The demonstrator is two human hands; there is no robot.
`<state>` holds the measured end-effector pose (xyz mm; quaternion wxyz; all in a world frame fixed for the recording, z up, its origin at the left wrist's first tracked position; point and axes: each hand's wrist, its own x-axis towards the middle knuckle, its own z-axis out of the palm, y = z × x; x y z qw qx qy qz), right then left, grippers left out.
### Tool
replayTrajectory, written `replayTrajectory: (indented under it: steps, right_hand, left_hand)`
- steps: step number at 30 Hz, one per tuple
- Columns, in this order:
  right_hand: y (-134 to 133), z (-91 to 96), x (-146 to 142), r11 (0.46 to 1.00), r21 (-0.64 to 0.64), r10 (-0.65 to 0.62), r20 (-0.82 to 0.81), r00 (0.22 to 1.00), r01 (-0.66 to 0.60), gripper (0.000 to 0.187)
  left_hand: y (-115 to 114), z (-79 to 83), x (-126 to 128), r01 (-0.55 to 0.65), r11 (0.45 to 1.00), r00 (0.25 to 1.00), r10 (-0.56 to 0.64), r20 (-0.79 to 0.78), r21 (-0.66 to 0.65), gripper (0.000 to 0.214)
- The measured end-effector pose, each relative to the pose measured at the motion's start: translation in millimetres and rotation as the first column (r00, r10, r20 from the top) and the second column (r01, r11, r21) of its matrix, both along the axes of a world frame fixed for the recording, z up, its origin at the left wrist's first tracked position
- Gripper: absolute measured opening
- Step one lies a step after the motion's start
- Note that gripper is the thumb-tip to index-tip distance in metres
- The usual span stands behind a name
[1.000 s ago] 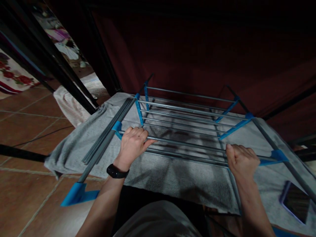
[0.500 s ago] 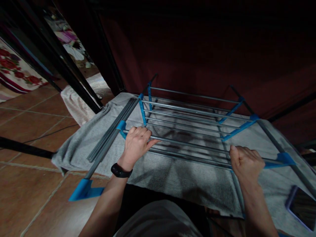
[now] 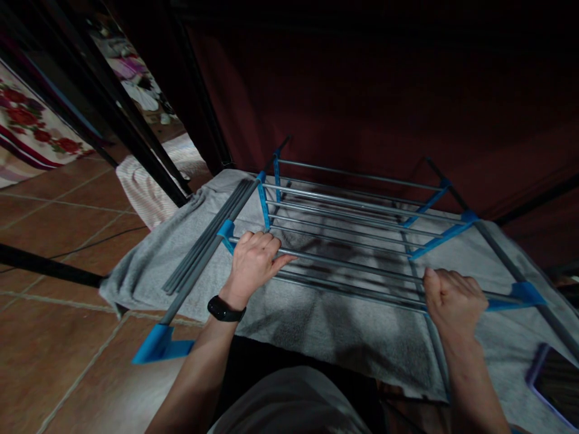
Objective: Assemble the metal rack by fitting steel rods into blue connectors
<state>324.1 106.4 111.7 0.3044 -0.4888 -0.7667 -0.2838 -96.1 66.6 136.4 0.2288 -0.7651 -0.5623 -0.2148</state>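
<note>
A rack of grey metal rods (image 3: 353,211) with blue plastic joints (image 3: 225,229) lies flat on a grey towel (image 3: 325,325). My left hand (image 3: 254,262), with a black band on its wrist, curls over the near rods at the rack's left end. My right hand (image 3: 455,298) is closed round the near rods toward the right end. A bundle of loose grey rods (image 3: 205,238) lies along the rack's left side, ending in a blue corner foot (image 3: 160,345).
A phone (image 3: 558,386) lies on the towel at the far right. Brown floor tiles (image 3: 54,337) spread to the left, with a striped cloth (image 3: 154,187) and black bars (image 3: 113,120) beyond. A dark red curtain (image 3: 362,90) hangs behind the rack.
The view has shifted slightly, so everything sits a little further right. Both hands keep the same grip on the rods.
</note>
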Motion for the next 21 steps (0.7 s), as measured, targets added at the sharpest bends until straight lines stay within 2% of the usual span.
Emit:
replayTrajectory:
  steps: [9,21]
  right_hand:
    - [0.3,-4.3,3.3,1.000,0.008,-0.002,0.015,1.000,0.002,0.035]
    - [1.8,-10.1,3.0,0.998,0.050,-0.030,0.013,0.999,0.030,0.035]
  left_hand:
    - [2.6,-6.8,-0.6,-0.001,0.998,1.000,0.002,-0.015,0.070,0.034]
    - [3.6,-8.3,-0.8,0.008,0.994,1.000,-0.005,-0.030,0.109,0.031]
